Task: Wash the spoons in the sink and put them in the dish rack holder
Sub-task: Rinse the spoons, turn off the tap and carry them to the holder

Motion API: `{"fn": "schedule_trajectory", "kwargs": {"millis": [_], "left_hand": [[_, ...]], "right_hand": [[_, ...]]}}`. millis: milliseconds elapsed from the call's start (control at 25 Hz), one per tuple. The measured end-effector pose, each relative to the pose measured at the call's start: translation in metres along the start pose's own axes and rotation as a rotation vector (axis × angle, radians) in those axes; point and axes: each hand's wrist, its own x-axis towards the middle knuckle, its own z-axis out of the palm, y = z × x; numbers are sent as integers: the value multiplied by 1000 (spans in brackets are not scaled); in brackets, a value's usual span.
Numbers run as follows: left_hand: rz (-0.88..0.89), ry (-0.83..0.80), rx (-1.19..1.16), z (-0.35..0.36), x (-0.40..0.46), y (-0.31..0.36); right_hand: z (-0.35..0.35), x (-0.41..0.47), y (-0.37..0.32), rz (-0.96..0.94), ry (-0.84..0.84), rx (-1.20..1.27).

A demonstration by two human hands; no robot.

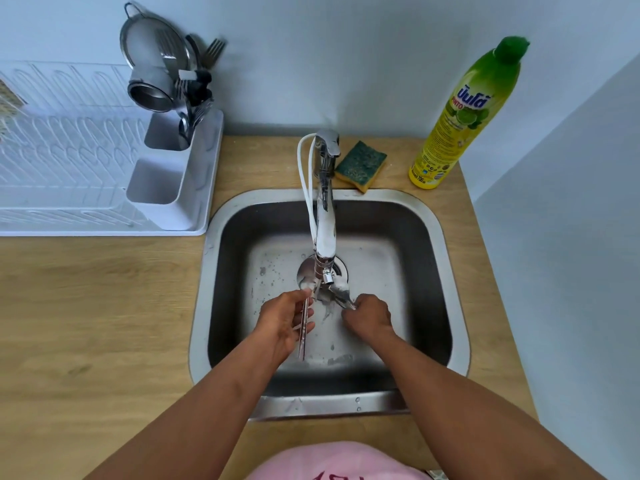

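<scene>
Over the steel sink, my left hand grips a metal spoon by its handle, bowl up under the tap spout. My right hand is closed on a second spoon, whose bowl points toward the spout. Water wets both spoon bowls beside the drain. The white dish rack holder stands at the sink's upper left, with forks and other cutlery in its far compartment and its near compartment empty.
A green-and-yellow sponge lies behind the sink by the tap base. A dish soap bottle stands at the back right. The white dish rack holds a metal strainer and a steel cup. The wooden counter spreads to the left.
</scene>
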Motion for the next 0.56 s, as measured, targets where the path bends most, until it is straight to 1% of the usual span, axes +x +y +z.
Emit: {"fn": "schedule_trajectory", "kwargs": {"millis": [80,160,240,320,440,560], "left_hand": [[-7,29,1,0,-2,-3],[-19,-16,-53,4,-9,-7],[-8,-98,-133,10,-16,-9],[32,-142,-184,13,-19,-10],[70,-198,-168,11,-25,-9],[93,-162,-109,10,-25,-11]], "right_hand": [[-3,-17,-13,-74,-28,257],[0,-41,-30,-149,-35,477],[4,-61,-42,-237,-60,550],[2,-72,-46,-316,-58,522],[-4,-72,-38,-439,44,347],[-2,-75,-27,-551,110,191]]}}
